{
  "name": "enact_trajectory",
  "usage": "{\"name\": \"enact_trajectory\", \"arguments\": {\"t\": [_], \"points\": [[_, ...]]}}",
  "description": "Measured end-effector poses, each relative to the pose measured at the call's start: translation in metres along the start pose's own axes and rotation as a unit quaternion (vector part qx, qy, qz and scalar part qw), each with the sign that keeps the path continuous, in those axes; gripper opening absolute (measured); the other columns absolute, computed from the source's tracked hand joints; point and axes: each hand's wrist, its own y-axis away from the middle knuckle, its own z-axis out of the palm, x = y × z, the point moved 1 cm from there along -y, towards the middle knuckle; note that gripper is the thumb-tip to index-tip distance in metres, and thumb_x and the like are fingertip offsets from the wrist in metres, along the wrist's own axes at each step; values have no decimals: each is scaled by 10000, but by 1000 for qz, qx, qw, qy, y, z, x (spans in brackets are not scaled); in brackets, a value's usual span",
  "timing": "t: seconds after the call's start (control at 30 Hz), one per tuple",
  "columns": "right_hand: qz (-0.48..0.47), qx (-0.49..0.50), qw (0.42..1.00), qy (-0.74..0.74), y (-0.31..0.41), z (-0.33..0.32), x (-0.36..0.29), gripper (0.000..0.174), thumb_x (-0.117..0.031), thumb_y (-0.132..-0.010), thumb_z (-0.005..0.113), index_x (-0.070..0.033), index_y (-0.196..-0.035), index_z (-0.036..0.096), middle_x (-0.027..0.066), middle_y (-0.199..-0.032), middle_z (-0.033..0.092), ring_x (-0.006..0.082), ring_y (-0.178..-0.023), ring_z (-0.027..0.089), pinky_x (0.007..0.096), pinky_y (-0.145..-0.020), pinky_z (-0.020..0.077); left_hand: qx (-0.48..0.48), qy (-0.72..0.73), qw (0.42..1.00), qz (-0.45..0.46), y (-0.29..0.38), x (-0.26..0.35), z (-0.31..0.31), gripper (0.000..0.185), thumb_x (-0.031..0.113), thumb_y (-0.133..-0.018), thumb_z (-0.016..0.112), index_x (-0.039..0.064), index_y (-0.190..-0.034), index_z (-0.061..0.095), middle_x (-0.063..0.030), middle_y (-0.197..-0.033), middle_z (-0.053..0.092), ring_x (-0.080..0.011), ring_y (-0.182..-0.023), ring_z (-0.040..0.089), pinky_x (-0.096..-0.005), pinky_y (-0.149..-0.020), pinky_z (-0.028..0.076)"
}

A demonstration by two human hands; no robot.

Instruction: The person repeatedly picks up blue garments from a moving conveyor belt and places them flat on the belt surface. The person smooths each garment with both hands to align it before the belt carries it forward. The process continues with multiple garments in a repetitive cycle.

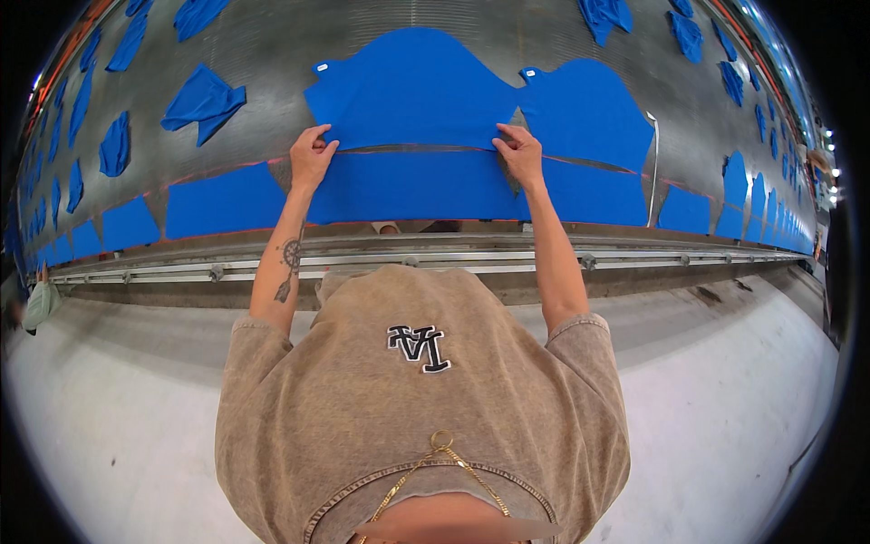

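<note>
A large blue fabric panel (414, 88) with a curved far edge lies on the long dark table. At its near left corner, my left hand (314, 158) pinches the fabric between thumb and fingers. The near right corner is pinched the same way by my right hand (520, 155). Just below the panel lies a blue rectangular fabric piece (414, 185), with a narrow gap and a thin red line between them. A small white label (323, 66) sits on a blue scrap at the panel's upper left. To the right is a second curved blue panel (584, 115).
Crumpled blue fabric pieces (204, 102) lie farther left, and several more at the right. A metal rail (353, 262) with knobs runs along the table's near edge. A white strip (654, 170) lies beside the right panel. Part of another person (42, 302) shows at far left.
</note>
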Motion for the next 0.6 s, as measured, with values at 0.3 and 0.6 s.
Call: {"name": "enact_trajectory", "arguments": {"t": [0.3,0.6], "points": [[-7,93,995,30,11,2,-9,325,-79,-869,806,-31,-1188,768,122,-1117,754,203,-764,745,315,-705,592,-9,9,999,-53,-5,-14,1,431,135,-875,851,33,-1276,733,-102,-1102,748,-126,-747,682,-265,-705,584],[54,182,979,73,15,-45,17,267,-107,-949,751,-18,-1201,762,120,-1117,768,177,-780,764,312,-694,590,-16,92,987,-133,-39,-8,-9,534,234,-985,790,39,-1452,620,-51,-806,726,-80,-635,656,-242,-544,519]]}}
